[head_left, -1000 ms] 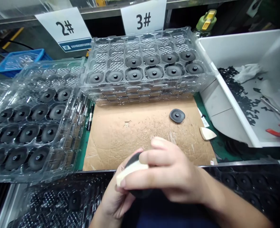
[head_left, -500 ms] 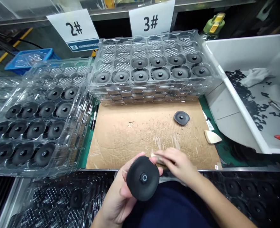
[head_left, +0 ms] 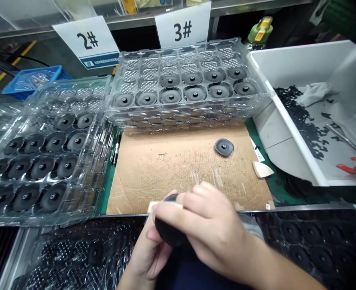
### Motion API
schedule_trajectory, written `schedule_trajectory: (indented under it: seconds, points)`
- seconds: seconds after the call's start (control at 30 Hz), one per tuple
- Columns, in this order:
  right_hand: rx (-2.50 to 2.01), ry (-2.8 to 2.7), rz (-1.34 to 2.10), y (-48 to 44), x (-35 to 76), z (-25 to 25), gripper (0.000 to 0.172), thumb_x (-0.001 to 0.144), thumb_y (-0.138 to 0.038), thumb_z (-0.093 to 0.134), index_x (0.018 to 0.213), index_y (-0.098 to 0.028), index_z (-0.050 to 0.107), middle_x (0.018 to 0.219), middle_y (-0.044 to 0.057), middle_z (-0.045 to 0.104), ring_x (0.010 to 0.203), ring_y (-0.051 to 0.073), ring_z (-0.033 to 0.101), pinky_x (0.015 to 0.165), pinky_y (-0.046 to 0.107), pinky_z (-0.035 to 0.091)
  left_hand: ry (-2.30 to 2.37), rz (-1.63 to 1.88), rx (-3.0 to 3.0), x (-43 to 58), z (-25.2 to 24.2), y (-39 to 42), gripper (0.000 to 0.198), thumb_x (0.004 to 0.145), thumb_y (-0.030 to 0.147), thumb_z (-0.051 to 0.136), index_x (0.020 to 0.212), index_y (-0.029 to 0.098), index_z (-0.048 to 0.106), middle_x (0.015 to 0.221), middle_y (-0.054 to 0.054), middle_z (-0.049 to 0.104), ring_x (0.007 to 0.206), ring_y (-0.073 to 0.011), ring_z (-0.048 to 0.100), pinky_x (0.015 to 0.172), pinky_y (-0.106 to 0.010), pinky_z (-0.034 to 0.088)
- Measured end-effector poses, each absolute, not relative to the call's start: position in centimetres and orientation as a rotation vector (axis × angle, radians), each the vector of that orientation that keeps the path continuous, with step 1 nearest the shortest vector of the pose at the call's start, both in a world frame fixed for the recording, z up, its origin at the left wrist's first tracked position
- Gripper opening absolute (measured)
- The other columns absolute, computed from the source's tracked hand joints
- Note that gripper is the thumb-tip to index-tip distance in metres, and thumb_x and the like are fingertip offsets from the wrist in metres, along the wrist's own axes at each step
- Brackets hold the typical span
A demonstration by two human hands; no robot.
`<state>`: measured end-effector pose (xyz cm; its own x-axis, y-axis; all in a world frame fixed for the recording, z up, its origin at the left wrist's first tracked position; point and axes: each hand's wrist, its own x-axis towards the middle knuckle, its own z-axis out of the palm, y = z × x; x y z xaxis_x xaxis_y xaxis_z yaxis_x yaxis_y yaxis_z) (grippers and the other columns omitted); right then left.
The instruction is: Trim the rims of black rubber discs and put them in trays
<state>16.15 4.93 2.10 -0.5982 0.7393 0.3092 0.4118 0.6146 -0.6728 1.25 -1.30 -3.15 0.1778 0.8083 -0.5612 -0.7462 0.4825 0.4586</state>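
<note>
Head view: right hand (head_left: 214, 225) is back up at the black disc (head_left: 168, 233).
I see left hand (head_left: 147, 247) gripping the disc near the cardboard's (head_left: 141, 169) front edge; right, lowered half a second ago, pinches a pale block (head_left: 162, 206) by the disc's rim. Both hands now occupied.

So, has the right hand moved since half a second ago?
Yes: judged against the cardboard, the right hand has moved left, to the black disc in the left hand.
</note>
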Motion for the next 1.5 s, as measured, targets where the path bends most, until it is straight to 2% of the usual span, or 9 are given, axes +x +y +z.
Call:
schedule_trajectory:
  seconds: [0.2,0.43,0.6,0.73,0.93,1.07,1.17,1.4,1.5]
  points:
    - [-1.183,-2.044,1.015,6.3,18.5,-1.1,0.024,0.089,-0.019,0.046,0.107,-0.025,0.059,0.096,-0.001,0.064,0.086,0.012,0.056,0.078,0.027,0.041,0.771,1.169,0.166,0.5,-2.5,-1.2,0.053,0.065,0.044,0.067,0.115,0.031,0.057,0.121,-0.003,0.059,0.103,-0.0214,0.059,0.093,-0.029,0.044]
    - [-1.291,-2.157,1.001,3.9,20.8,-8.4,0.026,0.088,-0.019,0.045,0.108,-0.023,0.061,0.083,0.003,0.064,0.078,0.016,0.057,0.072,0.032,0.045,0.682,1.139,0.173,0.1,-2.1,-1.0,0.056,0.059,0.045,0.069,0.112,0.031,0.059,0.119,-0.001,0.061,0.103,-0.0225,0.059,0.092,-0.029,0.044]
    - [-1.285,-1.947,0.924,4.4,19.4,-1.9,0.027,0.088,-0.018,0.047,0.113,-0.025,0.056,0.09,0.001,0.064,0.077,0.013,0.056,0.07,0.026,0.043,0.725,1.115,0.187,1.2,-1.6,-0.8,0.057,0.056,0.044,0.072,0.111,0.03,0.06,0.115,-0.002,0.063,0.099,-0.0221,0.061,0.09,-0.03,0.045]
    - [-0.812,-2.052,0.767,4.8,17.4,3.1,0.028,0.089,-0.015,0.043,0.115,-0.019,0.055,0.09,0.003,0.064,0.077,0.013,0.055,0.07,0.027,0.041,0.785,1.077,0.211,1.4,-1.6,-1.0,0.058,0.06,0.043,0.071,0.114,0.027,0.059,0.107,-0.003,0.065,0.102,-0.0214,0.058,0.091,-0.027,0.043]
    - [-0.955,-2.28,0.901,5.6,16.8,2.8,0.028,0.087,-0.013,0.045,0.109,-0.023,0.058,0.079,0.0,0.061,0.071,0.013,0.053,0.066,0.026,0.041,0.978,1.176,0.193,1.2,-1.4,-0.9,0.049,0.062,0.044,0.069,0.108,0.031,0.061,0.111,0.001,0.064,0.1,-0.0157,0.058,0.083,-0.02,0.047]
    - [-0.982,-2.052,0.675,3.6,15.3,2.3,0.034,0.087,-0.014,0.043,0.12,-0.012,0.05,0.091,0.008,0.063,0.077,0.017,0.056,0.07,0.032,0.045,0.921,1.265,0.317,1.9,-0.9,-0.5,0.044,0.06,0.038,0.074,0.101,0.025,0.065,0.103,0.0,0.067,0.094,-0.0163,0.061,0.08,-0.019,0.049]
    - [-1.05,-2.025,0.539,1.4,15.0,2.5,0.037,0.082,-0.01,0.047,0.118,-0.004,0.051,0.082,0.012,0.065,0.067,0.019,0.057,0.061,0.032,0.047,0.946,1.374,0.309,2.2,-0.8,-0.6,0.053,0.055,0.032,0.078,0.106,0.03,0.061,0.109,0.001,0.065,0.098,-0.0193,0.061,0.089,-0.024,0.047]
    - [-0.966,-1.447,1.63,2.9,18.1,0.2,0.02,0.088,-0.023,0.048,0.104,-0.024,0.06,0.096,0.001,0.066,0.08,0.012,0.063,0.065,0.021,0.051,0.795,1.414,0.325,2.6,-0.4,-0.6,0.054,0.055,0.037,0.075,0.107,0.032,0.06,0.11,0.004,0.065,0.102,-0.0174,0.06,0.087,-0.019,0.047]
    - [-1.137,-1.196,1.537,3.7,19.1,-1.3,0.022,0.088,-0.029,0.05,0.108,-0.025,0.058,0.102,0.003,0.065,0.085,0.014,0.063,0.067,0.021,0.052,0.782,1.389,0.32,2.8,-0.2,-0.3,0.053,0.058,0.034,0.075,0.109,0.03,0.059,0.112,0.002,0.065,0.105,-0.0185,0.059,0.09,-0.019,0.045]
